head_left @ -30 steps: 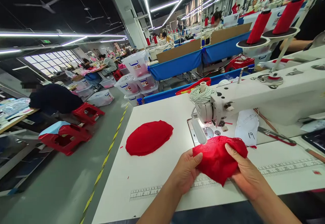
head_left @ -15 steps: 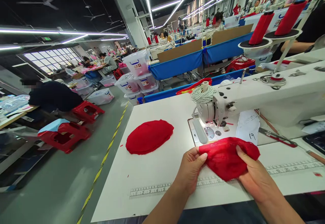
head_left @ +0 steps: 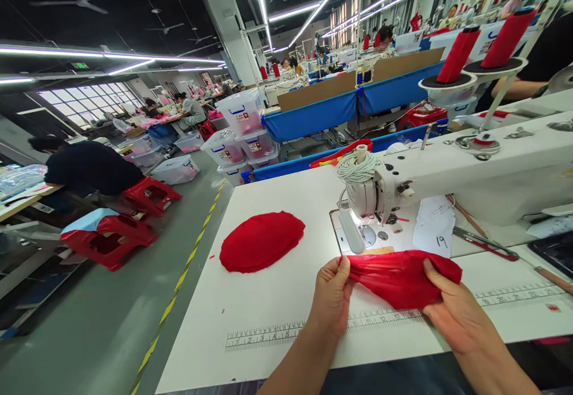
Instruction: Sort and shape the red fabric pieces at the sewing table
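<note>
White table; red fabric stack, sewing machine on it

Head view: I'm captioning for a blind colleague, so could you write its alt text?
The left hand and right hand hold a red cloth stretched between them in front of a sewing machine. An oval red stack lies to the left on the white table, beyond a printed ruler.

left hand: bare | right hand: bare | forearms: bare, tapering to wrists | lap clothing: dark bluish
</note>
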`<move>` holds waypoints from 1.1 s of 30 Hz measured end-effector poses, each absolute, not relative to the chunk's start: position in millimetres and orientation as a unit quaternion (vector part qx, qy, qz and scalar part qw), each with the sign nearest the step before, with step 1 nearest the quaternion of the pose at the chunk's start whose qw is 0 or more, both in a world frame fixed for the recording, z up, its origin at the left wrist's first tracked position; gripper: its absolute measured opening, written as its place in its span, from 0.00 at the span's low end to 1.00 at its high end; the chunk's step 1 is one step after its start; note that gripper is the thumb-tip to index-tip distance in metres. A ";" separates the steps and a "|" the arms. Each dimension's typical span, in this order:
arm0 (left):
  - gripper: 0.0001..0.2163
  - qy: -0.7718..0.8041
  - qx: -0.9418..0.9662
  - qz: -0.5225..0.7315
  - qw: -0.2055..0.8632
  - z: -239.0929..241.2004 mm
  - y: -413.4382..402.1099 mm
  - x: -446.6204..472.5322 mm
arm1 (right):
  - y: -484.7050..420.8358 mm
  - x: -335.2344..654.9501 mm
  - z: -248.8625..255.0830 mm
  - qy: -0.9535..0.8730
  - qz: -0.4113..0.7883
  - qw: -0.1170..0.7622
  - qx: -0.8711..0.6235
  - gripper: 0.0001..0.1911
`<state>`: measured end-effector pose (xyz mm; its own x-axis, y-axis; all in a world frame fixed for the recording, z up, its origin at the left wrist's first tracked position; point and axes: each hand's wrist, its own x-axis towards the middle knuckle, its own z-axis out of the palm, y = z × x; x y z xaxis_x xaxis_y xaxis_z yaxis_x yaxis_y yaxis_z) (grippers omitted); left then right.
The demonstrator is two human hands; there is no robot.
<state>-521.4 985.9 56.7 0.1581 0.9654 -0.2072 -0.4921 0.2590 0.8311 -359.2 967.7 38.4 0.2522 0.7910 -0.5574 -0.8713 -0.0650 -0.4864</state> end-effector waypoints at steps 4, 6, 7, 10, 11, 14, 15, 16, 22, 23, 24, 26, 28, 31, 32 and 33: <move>0.15 0.376 0.289 0.508 0.719 59.0 987.0 -525.3 | 966.9 -353.2 41.6 0.026 0.606 0.677 -0.416 0.22; 0.14 0.367 0.312 0.486 0.729 63.0 985.8 -524.5 | 965.9 -353.8 44.6 0.008 0.609 0.671 -0.422 0.22; 0.13 0.359 0.327 0.475 0.734 65.3 984.9 -523.6 | 965.5 -354.7 45.7 0.001 0.611 0.668 -0.425 0.24; 0.13 0.343 0.345 0.461 0.742 71.0 981.6 -519.7 | 964.6 -358.1 46.3 -0.008 0.614 0.660 -0.432 0.29; 0.15 0.345 0.343 0.462 0.741 72.2 980.6 -518.4 | 964.2 -358.9 45.9 -0.013 0.616 0.659 -0.432 0.30; 0.17 0.354 0.339 0.466 0.737 73.9 978.7 -515.0 | 962.3 -360.5 44.5 -0.029 0.622 0.655 -0.429 0.31; 0.18 0.354 0.338 0.466 0.737 74.0 978.3 -513.9 | 961.5 -361.2 44.5 -0.032 0.622 0.654 -0.429 0.31; 0.18 0.352 0.335 0.465 0.740 74.0 978.1 -512.8 | 960.6 -362.3 44.8 -0.034 0.624 0.652 -0.430 0.31; 0.15 0.352 0.214 0.454 0.790 66.9 980.6 -512.0 | 959.0 -368.6 49.9 -0.049 0.669 0.622 -0.404 0.28; 0.12 0.357 0.191 0.475 0.781 65.6 981.9 -514.5 | 959.5 -367.4 49.8 -0.048 0.679 0.622 -0.387 0.28; 0.10 0.361 0.171 0.497 0.770 64.9 983.2 -517.8 | 960.1 -365.5 49.2 -0.048 0.683 0.626 -0.373 0.27; 0.06 0.364 0.146 0.522 0.757 65.4 985.1 -526.1 | 961.4 -360.8 46.2 -0.049 0.666 0.648 -0.367 0.24; 0.06 0.370 0.131 0.527 0.754 68.2 985.3 -533.8 | 962.1 -357.5 41.8 -0.047 0.638 0.664 -0.386 0.20; 0.09 0.376 0.111 0.539 0.746 72.8 983.6 -540.5 | 961.5 -358.2 35.8 -0.050 0.614 0.675 -0.405 0.22; 0.10 0.378 0.099 0.541 0.745 73.5 983.1 -541.7 | 961.1 -359.5 34.5 -0.056 0.609 0.677 -0.408 0.25; 0.11 0.376 0.089 0.541 0.747 73.5 982.8 -542.6 | 960.7 -361.1 33.6 -0.065 0.605 0.680 -0.410 0.28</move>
<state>-542.6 982.8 73.5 0.1321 0.8747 -0.4663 -0.7414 0.3994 0.5393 -361.1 960.7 33.6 0.2593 0.8758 -0.4072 -0.7692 -0.0677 -0.6354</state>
